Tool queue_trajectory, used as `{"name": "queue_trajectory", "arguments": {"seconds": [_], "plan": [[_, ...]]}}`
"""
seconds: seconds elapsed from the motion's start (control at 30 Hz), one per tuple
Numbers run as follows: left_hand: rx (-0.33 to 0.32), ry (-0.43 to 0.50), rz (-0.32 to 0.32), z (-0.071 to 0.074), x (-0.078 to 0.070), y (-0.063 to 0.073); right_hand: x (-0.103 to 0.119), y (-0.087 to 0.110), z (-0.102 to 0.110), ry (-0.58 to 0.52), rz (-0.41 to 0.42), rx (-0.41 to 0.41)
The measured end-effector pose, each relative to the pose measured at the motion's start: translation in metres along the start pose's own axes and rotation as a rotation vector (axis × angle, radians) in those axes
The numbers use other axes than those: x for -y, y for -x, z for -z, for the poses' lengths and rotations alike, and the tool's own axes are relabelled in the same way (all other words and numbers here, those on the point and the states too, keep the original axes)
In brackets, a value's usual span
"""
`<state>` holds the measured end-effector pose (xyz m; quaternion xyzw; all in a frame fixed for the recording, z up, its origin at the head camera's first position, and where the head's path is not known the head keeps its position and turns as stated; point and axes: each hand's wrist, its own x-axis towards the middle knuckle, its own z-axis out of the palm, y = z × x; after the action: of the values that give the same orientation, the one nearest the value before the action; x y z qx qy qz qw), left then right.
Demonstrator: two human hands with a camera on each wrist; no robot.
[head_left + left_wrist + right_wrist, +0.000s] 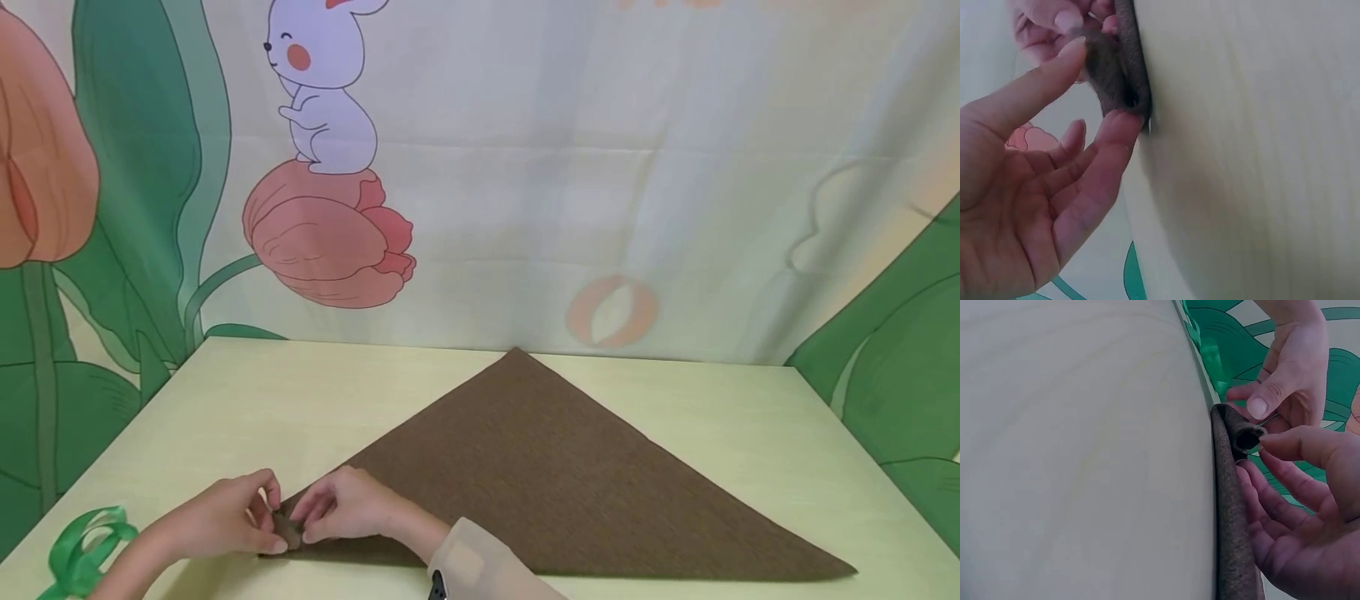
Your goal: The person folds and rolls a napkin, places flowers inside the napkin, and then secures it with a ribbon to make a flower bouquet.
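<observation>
Cloth (555, 483), brown and plain, lies on the pale table (705, 408) as a broad triangle, its peak at 12 o'clock and its two long corners near 9 and just past 3. At the 9 o'clock corner its tip is curled into a small roll (1244, 431), whose hollow end shows from the right wrist.

Both hands work at this roll. The left hand (217, 517) pinches it, thumb on one side and a fingertip at its end, the other fingers loosely bent. The right hand (345, 504), just beside it at about 3 o'clock, also holds the roll between thumb and fingers, its grip only partly closed.

From the right hand, a beige sleeve (480, 558) runs toward 4 o'clock, with a dark wrist device (437, 586) at the cuff. Green ribbon (86, 546) lies looped at about 9 o'clock of the left hand.

Behind the table hangs a printed backdrop (487, 200): a rabbit (333, 129) at 11 o'clock from the cloth, sitting on a pink tulip (318, 237). Faint orange marks (742, 4) along its top are cut off and unreadable.
</observation>
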<state>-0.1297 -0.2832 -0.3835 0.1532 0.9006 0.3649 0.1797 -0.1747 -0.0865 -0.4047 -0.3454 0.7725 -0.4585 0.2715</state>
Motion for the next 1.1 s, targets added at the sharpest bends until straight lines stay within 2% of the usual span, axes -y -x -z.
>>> {"name": "queue_trajectory", "arguments": {"seconds": [0.1, 0.2, 0.33, 0.43, 0.57, 0.73, 0.83, 1.0, 1.1], "plan": [[0.014, 0.004, 0.025, 0.001, 0.000, 0.000, 0.000, 0.000, 0.000, -0.035, 0.012, 0.027], [0.002, -0.051, 0.010, -0.001, -0.002, -0.002, -0.001, 0.001, 0.000, 0.001, 0.044, 0.039], [-0.028, -0.137, -0.018, -0.004, -0.003, -0.004, 0.000, -0.001, -0.003, 0.160, 0.091, 0.039], [-0.027, -0.151, -0.020, -0.005, -0.003, -0.004, 0.002, -0.001, -0.005, 0.239, 0.083, 0.028], [0.008, -0.080, -0.022, -0.002, -0.001, -0.004, 0.004, 0.001, -0.007, 0.274, 0.049, 0.005], [0.045, 0.040, 0.034, 0.001, 0.004, -0.001, 0.006, 0.001, -0.012, 0.370, 0.043, -0.023], [0.054, 0.077, 0.057, 0.002, 0.005, 0.001, 0.006, 0.000, -0.014, 0.415, 0.039, -0.041], [0.070, 0.131, 0.053, 0.001, 0.004, 0.002, 0.006, 0.000, -0.014, 0.467, 0.035, -0.056], [0.060, 0.149, 0.082, 0.000, 0.002, 0.002, 0.007, -0.001, -0.014, 0.503, 0.047, -0.059]]}}
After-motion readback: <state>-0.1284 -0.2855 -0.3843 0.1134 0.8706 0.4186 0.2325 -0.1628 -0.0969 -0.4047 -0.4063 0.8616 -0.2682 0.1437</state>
